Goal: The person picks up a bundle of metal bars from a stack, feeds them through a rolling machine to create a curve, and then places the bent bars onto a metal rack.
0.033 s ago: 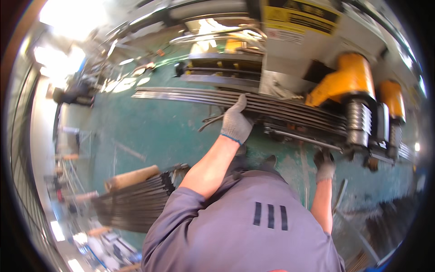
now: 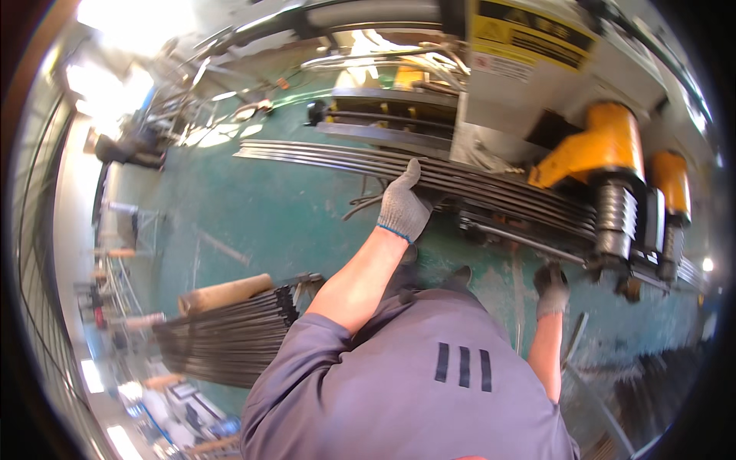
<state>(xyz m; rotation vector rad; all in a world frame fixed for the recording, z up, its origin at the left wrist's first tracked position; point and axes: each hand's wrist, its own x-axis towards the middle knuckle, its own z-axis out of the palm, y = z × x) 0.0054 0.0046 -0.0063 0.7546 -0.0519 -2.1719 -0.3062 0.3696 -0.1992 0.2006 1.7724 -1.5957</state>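
My left hand, in a pale knitted glove with a blue cuff edge, grips a row of long, thin metal bars. Its thumb lies over the top, while the other fingers are hidden underneath. The bars lie side by side, and their right ends reach the ribbed metal cylinder below a yellow machine head. Lower right, my right hand wears a glove with a dark front. It is just under the machine's front edge, close to a thin metal rod. Its fingers are too dark to make out.
A second yellow head stands further right. Behind the bars is a pale machine housing with a yellow warning label. On the left, a stack of dark bars lies beside a brown roll. More dark bars are at lower right.
The view has turned slightly, so machine and bars appear a little further right. My left hand keeps its grip on the bars; my right hand stays below the machine edge.
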